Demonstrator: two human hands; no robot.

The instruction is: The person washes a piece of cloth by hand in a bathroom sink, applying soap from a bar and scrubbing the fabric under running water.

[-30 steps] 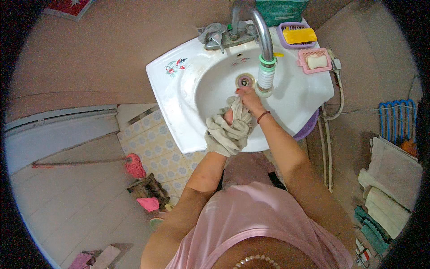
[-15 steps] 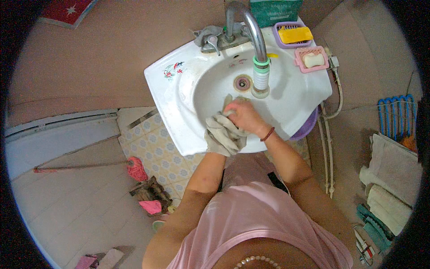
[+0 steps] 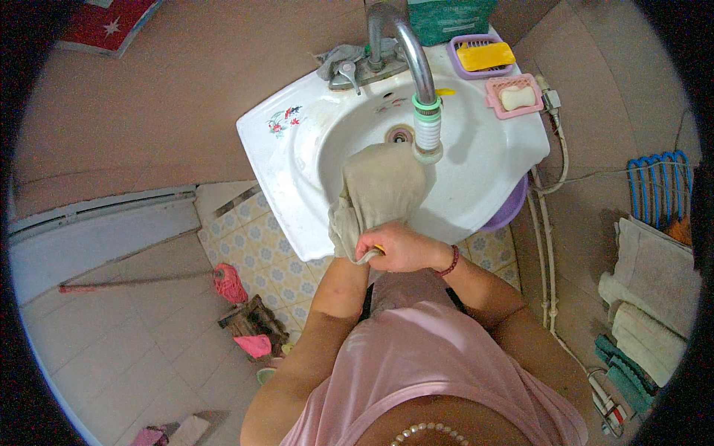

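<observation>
The beige cloth [image 3: 383, 178] has opened out: half a second ago it was bunched in thick folds around the left wrist, and now it spreads flat and smooth over the basin of the sink [image 3: 476, 182], its far end overlapping the near edge of the drain [image 3: 399, 133]. The right hand [image 3: 372, 251] has moved from the middle of the bunch back to the left wrist, where its fingers and thumb pinch the near edge of the cloth. The left forearm [image 3: 339, 293] runs into the cloth; the left hand is completely covered, so I cannot tell whether it is spread or closed.

The cloth looks soft and matt, rounded at the far end, with creases gathered near the wrist. The sink is glossy white, with a painted red flower [image 3: 284, 122] at its left corner. A curved metal tap [image 3: 410, 52] ends in a ribbed white nozzle [image 3: 427, 134] with a pale green collar, near the cloth; whether they touch is unclear. On the sink's right rim, a smooth yellow bar [image 3: 485, 56] lies on a slatted purple dish [image 3: 452, 53], and white soap [image 3: 517, 97] sits in a pink plastic dish [image 3: 513, 114]. A beaded dark red bracelet [image 3: 451, 260] circles the right wrist.
</observation>
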